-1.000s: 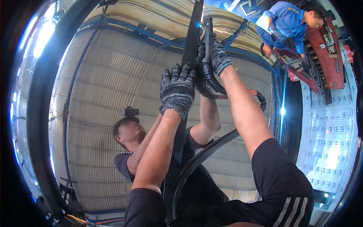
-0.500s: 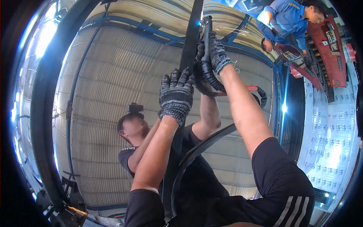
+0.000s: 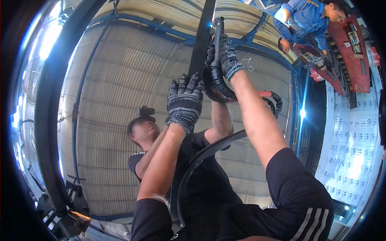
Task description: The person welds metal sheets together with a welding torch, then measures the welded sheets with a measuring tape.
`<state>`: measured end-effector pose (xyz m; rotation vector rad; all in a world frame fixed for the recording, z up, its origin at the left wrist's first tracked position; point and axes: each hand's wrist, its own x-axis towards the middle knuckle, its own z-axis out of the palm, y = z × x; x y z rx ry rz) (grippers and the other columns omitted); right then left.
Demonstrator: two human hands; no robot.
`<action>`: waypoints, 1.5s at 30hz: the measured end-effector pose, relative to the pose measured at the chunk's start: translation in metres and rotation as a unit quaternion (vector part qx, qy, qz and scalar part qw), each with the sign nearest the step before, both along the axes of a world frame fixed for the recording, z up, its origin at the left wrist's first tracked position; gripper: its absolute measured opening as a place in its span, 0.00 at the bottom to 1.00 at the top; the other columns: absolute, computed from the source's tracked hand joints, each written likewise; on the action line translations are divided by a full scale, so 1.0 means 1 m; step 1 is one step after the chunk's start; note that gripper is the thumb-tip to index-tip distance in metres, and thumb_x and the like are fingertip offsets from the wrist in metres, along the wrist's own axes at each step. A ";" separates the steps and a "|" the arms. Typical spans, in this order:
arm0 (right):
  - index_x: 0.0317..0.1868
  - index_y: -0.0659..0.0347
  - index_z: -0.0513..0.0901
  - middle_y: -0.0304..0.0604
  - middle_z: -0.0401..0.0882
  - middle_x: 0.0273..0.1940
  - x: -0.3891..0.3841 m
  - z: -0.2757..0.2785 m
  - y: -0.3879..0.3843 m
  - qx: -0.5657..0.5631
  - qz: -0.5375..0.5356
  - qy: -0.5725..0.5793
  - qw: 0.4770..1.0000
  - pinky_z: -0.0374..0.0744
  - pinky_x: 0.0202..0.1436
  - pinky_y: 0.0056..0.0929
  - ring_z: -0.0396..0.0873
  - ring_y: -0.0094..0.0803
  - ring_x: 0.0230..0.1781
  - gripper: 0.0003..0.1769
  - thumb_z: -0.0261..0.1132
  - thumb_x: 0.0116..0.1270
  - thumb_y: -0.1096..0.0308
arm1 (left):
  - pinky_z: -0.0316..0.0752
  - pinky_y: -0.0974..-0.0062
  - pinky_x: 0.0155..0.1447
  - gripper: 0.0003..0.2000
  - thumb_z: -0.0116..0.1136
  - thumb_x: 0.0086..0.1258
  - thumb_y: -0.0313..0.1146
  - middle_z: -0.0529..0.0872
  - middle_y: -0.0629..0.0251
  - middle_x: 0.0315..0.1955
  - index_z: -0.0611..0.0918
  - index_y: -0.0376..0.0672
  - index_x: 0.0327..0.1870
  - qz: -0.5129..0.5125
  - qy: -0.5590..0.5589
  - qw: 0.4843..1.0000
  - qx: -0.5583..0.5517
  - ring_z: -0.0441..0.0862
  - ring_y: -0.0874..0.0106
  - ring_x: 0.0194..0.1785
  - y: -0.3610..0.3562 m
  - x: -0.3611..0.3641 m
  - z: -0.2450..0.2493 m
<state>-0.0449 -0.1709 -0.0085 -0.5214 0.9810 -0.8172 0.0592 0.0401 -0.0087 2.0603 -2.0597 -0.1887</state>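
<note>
1. R hand (image 3: 230, 59), gloved, wraps a blk handheld tool (image 3: 218, 37); tool's tip sits just above the hand, nr a blk strip (image 3: 199, 50).
2. L hand (image 3: 185, 102), also gloved, fingers spread wide, below & left of R hand, overlapping the strip.
3. Ribbed hose (image 3: 220, 82) curves below R hand; co-worker (image 3: 303, 18) in blue, well right of it.

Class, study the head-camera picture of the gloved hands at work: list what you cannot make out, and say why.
All in the head view:
- Left hand: palm hidden behind the back of the hand.
- Right hand: palm hidden by its own back.
- Black tool: whether its tip touches the dark bar; too small, beside glare.
- Dark bar: upper end cut off by the top edge.
- Red panel: lettering too small.
</note>
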 end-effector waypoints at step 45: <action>0.35 0.51 0.70 0.40 0.69 0.18 -0.024 -0.019 -0.014 0.049 0.040 -0.044 0.997 0.74 0.15 0.42 0.71 0.38 0.13 0.32 0.56 0.67 0.27 | 0.49 0.41 0.78 0.23 0.54 0.72 0.39 0.67 0.67 0.75 0.75 0.52 0.69 0.013 -0.048 0.998 0.042 0.62 0.54 0.77 -0.005 -0.030 -0.003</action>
